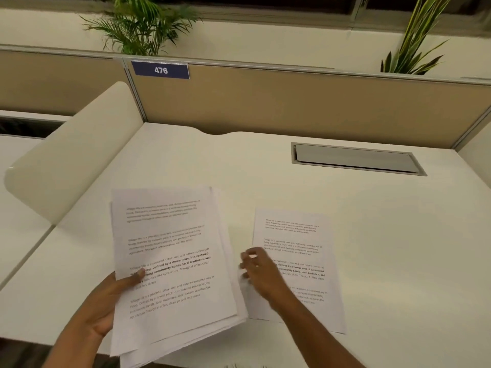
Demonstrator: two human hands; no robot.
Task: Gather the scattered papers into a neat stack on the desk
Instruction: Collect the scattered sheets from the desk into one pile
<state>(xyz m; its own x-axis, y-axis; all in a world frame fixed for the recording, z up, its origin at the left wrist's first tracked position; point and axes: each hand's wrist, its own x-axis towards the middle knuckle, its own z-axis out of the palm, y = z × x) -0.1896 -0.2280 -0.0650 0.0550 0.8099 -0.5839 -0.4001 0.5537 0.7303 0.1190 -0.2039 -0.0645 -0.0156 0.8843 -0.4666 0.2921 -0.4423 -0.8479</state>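
Note:
A sheaf of printed papers (172,261) is held at its left edge by my left hand (106,304), thumb on top, slightly fanned and lifted above the white desk (265,168). To its right a single printed sheet (295,235) lies flat on the desk. My right hand (261,272) is over that sheet's left edge, fingers curled and blurred; whether it pinches the sheet is unclear. The lower part of the sheaf hangs past the desk's front edge.
A grey cable hatch (356,159) is set into the desk at the back right. A beige partition (292,102) with a blue "476" tag (160,70) runs behind. A rounded white divider (71,152) stands left. Plants (140,25) rise beyond.

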